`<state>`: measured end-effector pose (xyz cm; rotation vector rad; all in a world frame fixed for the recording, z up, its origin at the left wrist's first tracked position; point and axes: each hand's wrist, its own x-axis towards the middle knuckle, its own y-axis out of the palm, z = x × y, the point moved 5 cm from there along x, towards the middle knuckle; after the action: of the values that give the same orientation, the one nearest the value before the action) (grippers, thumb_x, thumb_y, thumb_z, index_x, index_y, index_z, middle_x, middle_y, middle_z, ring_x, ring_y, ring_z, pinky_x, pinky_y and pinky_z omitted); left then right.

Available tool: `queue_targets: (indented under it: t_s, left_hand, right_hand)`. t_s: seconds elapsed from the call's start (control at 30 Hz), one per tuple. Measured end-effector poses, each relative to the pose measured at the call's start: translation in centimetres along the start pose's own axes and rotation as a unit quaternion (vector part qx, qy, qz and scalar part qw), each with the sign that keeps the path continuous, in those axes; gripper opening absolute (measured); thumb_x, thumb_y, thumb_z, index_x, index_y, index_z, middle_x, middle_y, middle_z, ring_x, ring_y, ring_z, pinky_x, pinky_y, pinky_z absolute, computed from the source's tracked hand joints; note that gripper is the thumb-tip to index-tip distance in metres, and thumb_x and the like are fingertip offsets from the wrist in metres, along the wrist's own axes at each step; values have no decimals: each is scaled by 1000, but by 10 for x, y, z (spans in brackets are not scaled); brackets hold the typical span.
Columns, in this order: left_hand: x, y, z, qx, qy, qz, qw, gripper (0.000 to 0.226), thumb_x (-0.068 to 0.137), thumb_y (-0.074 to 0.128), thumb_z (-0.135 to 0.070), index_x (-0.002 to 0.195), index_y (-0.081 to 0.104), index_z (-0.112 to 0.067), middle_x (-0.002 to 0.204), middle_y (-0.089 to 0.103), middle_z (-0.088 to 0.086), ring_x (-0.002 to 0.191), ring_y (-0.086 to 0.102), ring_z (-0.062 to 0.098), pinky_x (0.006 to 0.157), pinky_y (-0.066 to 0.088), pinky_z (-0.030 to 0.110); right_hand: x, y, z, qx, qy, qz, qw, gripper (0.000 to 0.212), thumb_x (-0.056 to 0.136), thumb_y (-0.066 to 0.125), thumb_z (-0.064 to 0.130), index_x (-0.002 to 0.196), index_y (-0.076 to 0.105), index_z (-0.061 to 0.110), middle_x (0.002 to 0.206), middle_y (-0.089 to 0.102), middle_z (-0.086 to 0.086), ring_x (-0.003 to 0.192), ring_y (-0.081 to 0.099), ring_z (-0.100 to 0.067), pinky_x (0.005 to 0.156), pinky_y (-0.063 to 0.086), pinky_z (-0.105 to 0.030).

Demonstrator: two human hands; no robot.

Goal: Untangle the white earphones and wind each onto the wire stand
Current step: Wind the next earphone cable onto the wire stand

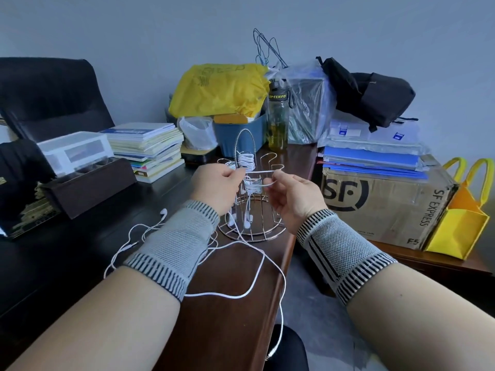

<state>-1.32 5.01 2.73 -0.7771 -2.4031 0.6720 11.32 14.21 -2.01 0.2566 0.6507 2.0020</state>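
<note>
Both hands, left (214, 183) and right (292, 194), pinched a thin white earphone cord (258, 171) taut before the metal wire stand (250, 228) near the dark wooden desk's (235, 303) right edge.

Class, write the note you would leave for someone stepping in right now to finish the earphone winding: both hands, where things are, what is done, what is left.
Left hand: pinches the white cable at the wire stand.
Right hand: pinches the same cable, stretched between the hands in front of the stand.
Done: coils of white earphones already wound on the stand's arms.
Left: the held cable's slack loops over the desk edge; another loose earphone lies on the desk behind the left wrist. Both need winding on.
</note>
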Motion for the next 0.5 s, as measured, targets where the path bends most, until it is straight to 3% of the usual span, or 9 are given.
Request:
queue_targets:
  t_s: [0.1, 0.23, 0.3, 0.4, 0.5]
  left_hand:
    - [2, 5, 4, 100, 25, -47, 994, 52, 96, 53, -40, 59, 54, -4, 56, 56, 14, 48, 45, 19, 48, 34, 23]
    - [-1, 11, 1, 168, 44, -46, 984, 51, 100, 41, -43, 64, 58, -11, 67, 67, 2, 62, 60, 20, 50, 42, 27]
    - [-3, 12, -2, 202, 59, -47, 976, 49, 101, 37, -40, 61, 49, -15, 64, 60, 1, 61, 55, 20, 48, 34, 28]
    - [-7, 11, -2, 217, 63, -51, 973, 47, 101, 37, -34, 58, 38, -17, 58, 42, 0, 60, 47, 21, 48, 28, 29]
    - [-6, 15, 3, 182, 64, -28, 981, 44, 97, 41, -27, 57, 45, -11, 59, 48, 3, 66, 51, 25, 53, 34, 32]
  right_hand:
    - [4, 1, -5, -24, 5, -39, 999, 19, 91, 62, 11, 75, 53, 14, 55, 65, 0, 62, 57, -18, 55, 40, -23]
    - [7, -2, -3, -114, -31, -95, 988, 22, 86, 65, 10, 66, 55, 13, 51, 63, 2, 50, 57, -14, 44, 38, -20]
    - [10, -2, -2, -165, -48, -113, 979, 26, 82, 68, 11, 58, 58, 14, 51, 64, 1, 49, 59, -14, 43, 39, -23]
    - [12, -2, -5, -197, -50, -131, 970, 25, 79, 73, 18, 58, 60, 15, 54, 67, -1, 51, 62, -15, 48, 41, -27]
    - [12, -2, -7, -208, -47, -138, 967, 24, 78, 75, 25, 62, 60, 15, 57, 68, -4, 47, 59, -14, 46, 38, -25]
